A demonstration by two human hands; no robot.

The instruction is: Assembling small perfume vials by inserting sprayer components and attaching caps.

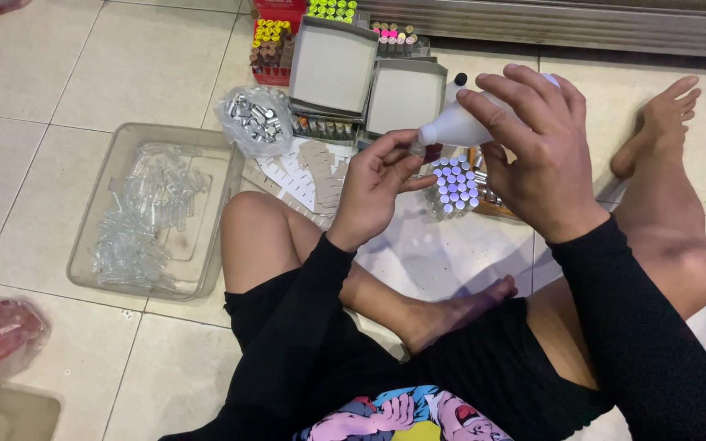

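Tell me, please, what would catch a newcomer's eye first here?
The right hand tilts a white squeeze bottle toward a small vial pinched in the left hand, at centre. Beneath them stands a cluster of purple-capped vials; a clear tray of empty tubes lies left.

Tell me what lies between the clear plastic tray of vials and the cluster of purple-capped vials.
In the head view, the person's bent left knee and white label sheets lie between the tray and the purple-capped cluster.
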